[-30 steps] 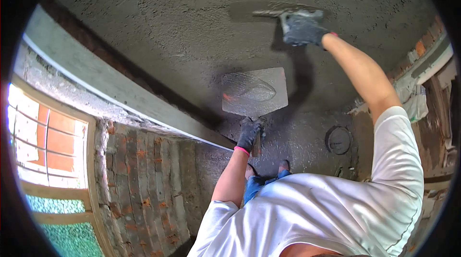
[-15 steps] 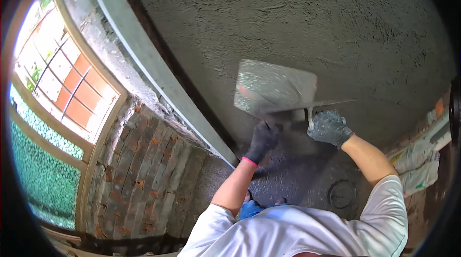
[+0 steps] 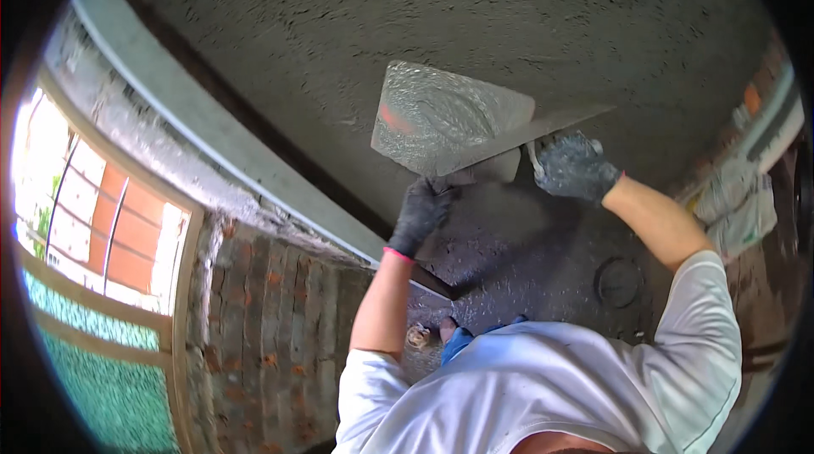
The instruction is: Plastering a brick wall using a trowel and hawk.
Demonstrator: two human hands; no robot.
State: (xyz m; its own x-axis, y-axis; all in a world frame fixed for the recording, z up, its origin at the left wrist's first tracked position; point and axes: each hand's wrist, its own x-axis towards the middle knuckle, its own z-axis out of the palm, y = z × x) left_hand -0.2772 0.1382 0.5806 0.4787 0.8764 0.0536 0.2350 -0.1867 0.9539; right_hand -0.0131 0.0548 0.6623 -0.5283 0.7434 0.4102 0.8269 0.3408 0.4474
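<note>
Both my hands wear dark, mortar-smeared gloves. My left hand is closed at the near edge of a plasterer's hawk, a flat, wet, shiny board with a reddish spot; its grip underneath is hidden. My right hand wraps round the handle of a plastering trowel. The trowel's long thin blade stands tilted, nearly edge-on to me, and crosses the hawk's near right part. Whether blade and board touch, I cannot tell. Beyond them spreads a grey wall of rough wet plaster.
A long pale straight-edged strip runs along the plaster's left side. Left of it are bare brickwork and a barred window. A round cover lies on the wet floor near my feet. Whitish sacks stand at the right.
The hawk and my left hand have shifted left and up in the picture. The trowel blade now slants more steeply across the board. My view has turned, so the window sits lower.
</note>
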